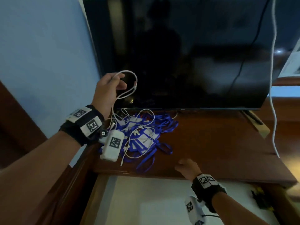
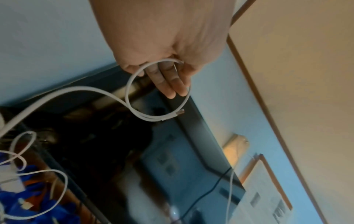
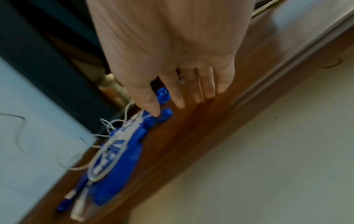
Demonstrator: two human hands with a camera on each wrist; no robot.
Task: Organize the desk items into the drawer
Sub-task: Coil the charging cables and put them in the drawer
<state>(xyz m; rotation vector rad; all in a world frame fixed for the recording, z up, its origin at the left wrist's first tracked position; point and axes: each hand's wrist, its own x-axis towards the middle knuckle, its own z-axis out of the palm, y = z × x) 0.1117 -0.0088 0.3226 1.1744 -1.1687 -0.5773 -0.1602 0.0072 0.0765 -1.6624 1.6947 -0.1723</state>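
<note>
Progress: early, by my reading; nearly everything is on the desk (image 1: 211,143) and little shows in the drawer (image 1: 146,200).
Done: the drawer stands pulled out below the desk's front edge.
In hand: the left hand (image 1: 107,88) is raised above the pile (image 1: 142,137), fingers curled round a white cable (image 1: 128,85) that loops beside the palm (its tail trails down into the pile).
Right hand: the right hand (image 1: 186,166) lies at the desk's front edge, right of the pile, fingers straight and holding nothing.
Left to do: lanyards, badges and thin white cords make up the pile, tangled together on the desk's left part, in front of the TV (image 1: 178,54).
Drawer contents: a pale lining, mostly bare; something dark with yellow (image 1: 259,200) sits at its right side, too dim to name.
Risk: I judge that lifting the cable further may drag cords off the pile with it.
</note>
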